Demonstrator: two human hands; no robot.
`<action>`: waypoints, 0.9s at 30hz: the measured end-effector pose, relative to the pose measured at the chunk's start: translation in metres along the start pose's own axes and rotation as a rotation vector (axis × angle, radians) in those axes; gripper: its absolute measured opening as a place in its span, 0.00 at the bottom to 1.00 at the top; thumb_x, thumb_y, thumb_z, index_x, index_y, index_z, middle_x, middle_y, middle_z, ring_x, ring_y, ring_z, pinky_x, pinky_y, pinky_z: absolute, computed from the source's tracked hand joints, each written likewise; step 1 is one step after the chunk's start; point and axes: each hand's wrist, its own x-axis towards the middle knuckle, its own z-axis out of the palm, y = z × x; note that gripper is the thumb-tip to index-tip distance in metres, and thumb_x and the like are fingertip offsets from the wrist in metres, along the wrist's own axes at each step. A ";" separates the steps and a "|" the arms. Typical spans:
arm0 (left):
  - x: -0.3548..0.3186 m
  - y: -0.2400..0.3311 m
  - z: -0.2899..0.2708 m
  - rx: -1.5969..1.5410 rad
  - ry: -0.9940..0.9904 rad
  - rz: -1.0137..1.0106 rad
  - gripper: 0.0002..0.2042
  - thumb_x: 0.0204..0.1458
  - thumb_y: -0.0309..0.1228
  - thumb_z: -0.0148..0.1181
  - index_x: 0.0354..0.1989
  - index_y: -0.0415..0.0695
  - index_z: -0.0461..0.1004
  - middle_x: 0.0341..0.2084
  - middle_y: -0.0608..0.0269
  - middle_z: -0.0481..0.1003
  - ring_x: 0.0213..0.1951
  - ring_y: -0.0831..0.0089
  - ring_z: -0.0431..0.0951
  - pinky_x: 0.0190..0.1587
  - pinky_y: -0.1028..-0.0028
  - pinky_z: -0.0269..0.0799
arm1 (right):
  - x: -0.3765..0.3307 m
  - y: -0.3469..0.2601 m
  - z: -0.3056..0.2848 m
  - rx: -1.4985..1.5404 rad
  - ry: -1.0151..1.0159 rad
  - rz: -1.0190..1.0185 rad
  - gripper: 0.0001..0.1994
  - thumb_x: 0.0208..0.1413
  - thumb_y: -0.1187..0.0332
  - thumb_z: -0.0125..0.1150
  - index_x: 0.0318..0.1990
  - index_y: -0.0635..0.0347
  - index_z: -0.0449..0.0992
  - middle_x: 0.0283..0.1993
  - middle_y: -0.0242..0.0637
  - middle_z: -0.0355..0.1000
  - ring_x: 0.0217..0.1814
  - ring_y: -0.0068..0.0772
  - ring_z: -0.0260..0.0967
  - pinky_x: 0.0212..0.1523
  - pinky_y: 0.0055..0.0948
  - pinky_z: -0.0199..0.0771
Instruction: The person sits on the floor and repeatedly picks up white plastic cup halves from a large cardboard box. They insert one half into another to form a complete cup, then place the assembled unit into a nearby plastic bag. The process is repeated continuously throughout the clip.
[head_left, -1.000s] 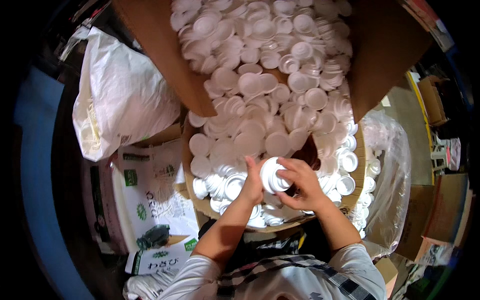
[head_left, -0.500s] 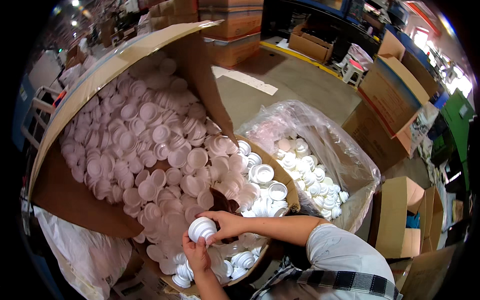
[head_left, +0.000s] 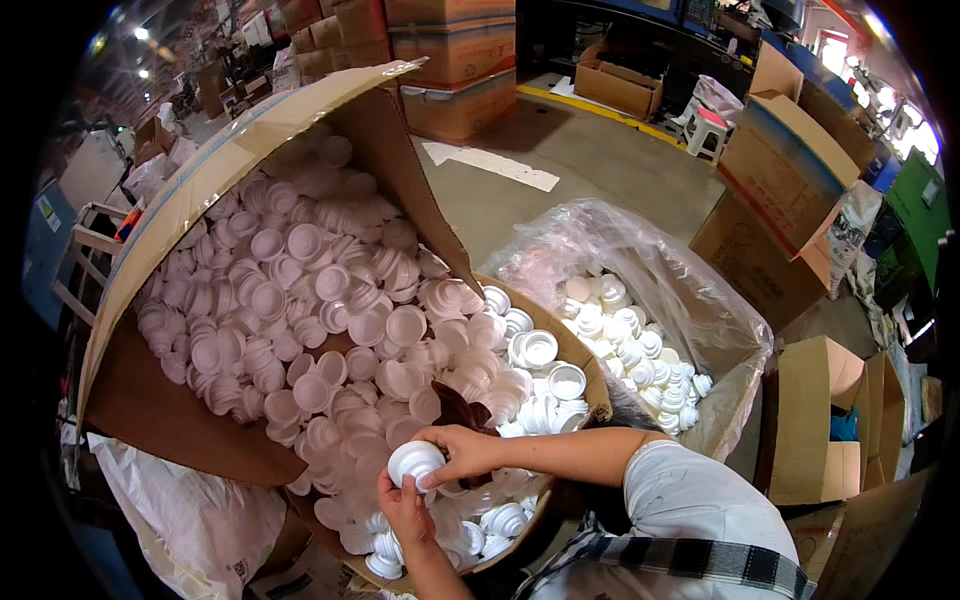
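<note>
Both my hands hold one white plastic cap (head_left: 414,461) over a big cardboard box (head_left: 160,420) heaped with several pale pink-white caps (head_left: 330,300). My left hand (head_left: 405,510) supports the cap from below, fingers curled around its lower edge. My right hand (head_left: 462,450) grips it from the right side, the forearm reaching in across the box's corner. The cap shows a ribbed round top facing the camera.
To the right stands a second box lined with a clear plastic bag (head_left: 640,260), holding several white caps (head_left: 630,340). A white sack (head_left: 190,520) lies at lower left. Cardboard cartons (head_left: 780,200) stand around on the concrete floor (head_left: 580,170). A small stool (head_left: 705,130) sits far back.
The view has swung right, bringing the bag-lined box and cartons into sight. Both hands have kept hold of the same white cap, now lower in the picture.
</note>
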 end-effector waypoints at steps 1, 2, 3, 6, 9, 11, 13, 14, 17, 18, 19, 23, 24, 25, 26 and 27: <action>0.000 -0.002 0.004 0.007 0.020 -0.005 0.22 0.51 0.30 0.57 0.52 0.37 0.58 0.45 0.55 0.66 0.45 0.68 0.70 0.49 0.70 0.67 | 0.001 -0.002 -0.002 -0.002 0.001 0.014 0.29 0.38 0.65 0.71 0.48 0.64 0.66 0.43 0.36 0.69 0.43 0.25 0.67 0.46 0.25 0.67; -0.001 -0.004 0.010 0.020 0.008 0.052 0.24 0.53 0.33 0.55 0.55 0.39 0.56 0.48 0.56 0.64 0.47 0.67 0.68 0.50 0.69 0.65 | 0.003 0.006 -0.010 -0.050 0.042 -0.023 0.31 0.37 0.64 0.72 0.49 0.64 0.65 0.44 0.37 0.69 0.45 0.26 0.66 0.47 0.27 0.67; 0.000 -0.006 0.011 0.039 0.008 0.037 0.25 0.54 0.36 0.54 0.57 0.41 0.54 0.51 0.57 0.61 0.48 0.68 0.67 0.51 0.70 0.64 | 0.003 0.005 -0.022 -0.208 0.155 -0.042 0.33 0.35 0.62 0.73 0.50 0.64 0.65 0.44 0.38 0.69 0.46 0.28 0.66 0.48 0.30 0.66; -0.001 0.003 0.011 0.071 0.071 0.012 0.23 0.54 0.39 0.53 0.55 0.43 0.57 0.50 0.58 0.64 0.46 0.69 0.68 0.49 0.73 0.64 | 0.000 -0.005 -0.085 -0.145 0.646 -0.018 0.35 0.28 0.59 0.75 0.48 0.60 0.67 0.45 0.39 0.67 0.48 0.34 0.65 0.50 0.33 0.64; 0.004 0.003 0.000 0.041 0.033 -0.059 0.20 0.55 0.38 0.52 0.53 0.43 0.60 0.48 0.57 0.66 0.44 0.69 0.69 0.46 0.73 0.66 | -0.037 0.017 -0.178 -0.190 1.218 -0.063 0.38 0.30 0.65 0.75 0.52 0.63 0.60 0.49 0.41 0.66 0.46 0.30 0.65 0.46 0.29 0.68; 0.002 0.003 -0.001 0.059 0.039 -0.102 0.18 0.56 0.37 0.51 0.51 0.42 0.61 0.46 0.57 0.69 0.43 0.70 0.70 0.44 0.73 0.67 | -0.096 0.044 -0.217 -0.366 1.501 0.153 0.36 0.27 0.57 0.75 0.45 0.66 0.67 0.43 0.46 0.70 0.44 0.36 0.68 0.43 0.33 0.70; 0.006 -0.011 0.007 0.125 -0.004 -0.095 0.18 0.56 0.40 0.51 0.49 0.43 0.63 0.44 0.57 0.70 0.43 0.68 0.71 0.44 0.71 0.67 | -0.213 0.125 -0.274 -0.591 1.640 0.370 0.34 0.28 0.55 0.75 0.43 0.69 0.69 0.39 0.45 0.72 0.42 0.37 0.70 0.43 0.33 0.69; 0.005 -0.010 -0.003 0.165 0.040 -0.059 0.17 0.56 0.40 0.50 0.48 0.43 0.63 0.43 0.57 0.70 0.42 0.68 0.71 0.43 0.71 0.67 | -0.235 0.140 -0.255 -0.182 1.670 0.355 0.32 0.33 0.59 0.73 0.46 0.65 0.65 0.36 0.40 0.72 0.29 0.31 0.70 0.25 0.35 0.70; -0.001 -0.008 -0.006 0.220 0.117 0.022 0.13 0.56 0.34 0.52 0.45 0.41 0.66 0.39 0.59 0.73 0.39 0.72 0.73 0.38 0.76 0.70 | -0.339 0.206 -0.225 0.237 1.859 0.396 0.20 0.35 0.64 0.71 0.36 0.63 0.73 0.31 0.39 0.72 0.27 0.30 0.69 0.20 0.34 0.66; -0.002 -0.018 -0.003 0.235 0.112 0.015 0.12 0.55 0.34 0.52 0.44 0.41 0.67 0.39 0.59 0.73 0.38 0.72 0.73 0.37 0.76 0.70 | -0.386 0.226 -0.223 0.248 2.007 0.562 0.18 0.36 0.65 0.71 0.35 0.64 0.73 0.30 0.38 0.72 0.26 0.30 0.69 0.19 0.34 0.64; -0.001 -0.034 0.004 0.228 0.092 -0.008 0.12 0.55 0.34 0.52 0.43 0.41 0.67 0.38 0.60 0.73 0.37 0.73 0.74 0.36 0.76 0.70 | -0.451 0.249 -0.228 0.242 2.174 0.731 0.17 0.37 0.66 0.70 0.35 0.65 0.73 0.29 0.38 0.72 0.25 0.30 0.68 0.19 0.34 0.63; -0.023 -0.047 0.013 0.291 0.050 -0.062 0.11 0.55 0.33 0.53 0.42 0.40 0.67 0.36 0.60 0.74 0.33 0.75 0.73 0.34 0.78 0.69 | -0.487 0.283 -0.203 0.451 2.150 0.703 0.20 0.37 0.62 0.71 0.34 0.68 0.72 0.30 0.37 0.71 0.27 0.30 0.65 0.22 0.34 0.61; -0.039 -0.032 -0.001 0.370 0.131 -0.008 0.11 0.55 0.33 0.53 0.41 0.40 0.68 0.35 0.60 0.74 0.31 0.76 0.73 0.34 0.78 0.69 | -0.442 0.274 -0.186 0.490 1.950 0.761 0.20 0.37 0.61 0.71 0.33 0.66 0.73 0.31 0.37 0.70 0.29 0.30 0.64 0.23 0.34 0.62; -0.059 -0.018 -0.011 0.454 0.178 0.015 0.10 0.55 0.33 0.52 0.40 0.41 0.68 0.35 0.60 0.74 0.30 0.76 0.73 0.32 0.78 0.68 | -0.406 0.253 -0.171 0.503 1.764 0.807 0.19 0.36 0.61 0.72 0.33 0.63 0.73 0.32 0.36 0.69 0.31 0.29 0.63 0.25 0.35 0.62; -0.074 -0.018 -0.008 0.499 0.176 0.008 0.09 0.55 0.34 0.52 0.39 0.41 0.68 0.34 0.60 0.73 0.30 0.77 0.72 0.31 0.79 0.68 | -0.405 0.253 -0.171 0.526 1.755 0.771 0.19 0.36 0.60 0.72 0.33 0.61 0.72 0.30 0.35 0.68 0.30 0.30 0.63 0.24 0.34 0.62; -0.092 -0.015 -0.011 0.554 0.192 0.011 0.09 0.56 0.34 0.51 0.38 0.41 0.69 0.33 0.60 0.73 0.29 0.77 0.72 0.30 0.79 0.68 | -0.395 0.250 -0.171 0.520 1.660 0.825 0.19 0.36 0.60 0.72 0.33 0.58 0.71 0.27 0.33 0.67 0.26 0.29 0.62 0.23 0.32 0.62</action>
